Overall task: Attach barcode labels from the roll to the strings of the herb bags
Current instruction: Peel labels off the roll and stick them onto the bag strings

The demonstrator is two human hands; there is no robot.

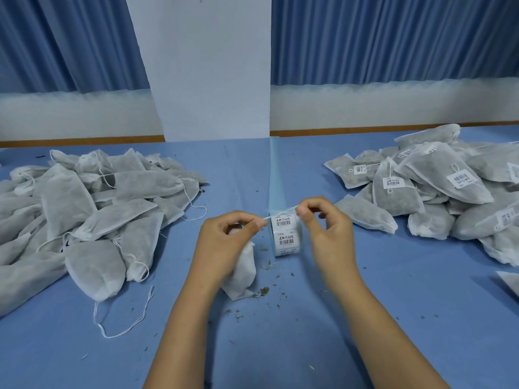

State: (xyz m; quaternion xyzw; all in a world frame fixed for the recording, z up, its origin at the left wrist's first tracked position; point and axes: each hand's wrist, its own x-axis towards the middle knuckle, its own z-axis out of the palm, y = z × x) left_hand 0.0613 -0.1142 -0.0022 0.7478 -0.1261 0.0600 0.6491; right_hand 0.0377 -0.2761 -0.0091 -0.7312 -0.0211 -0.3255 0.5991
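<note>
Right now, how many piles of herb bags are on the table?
2. The unlabelled pile lies on the left, the labelled pile on the right. The left hand holds one loose bag, and another bag's corner shows at the right edge; more may be hidden.

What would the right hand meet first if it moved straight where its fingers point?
Probably the left hand, following the string that the right hand also pinches; the label roll behind is close, depth unclear.

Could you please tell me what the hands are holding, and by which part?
The left hand grips a herb bag near its top and pinches its string; the right hand pinches the string's other end.
</note>
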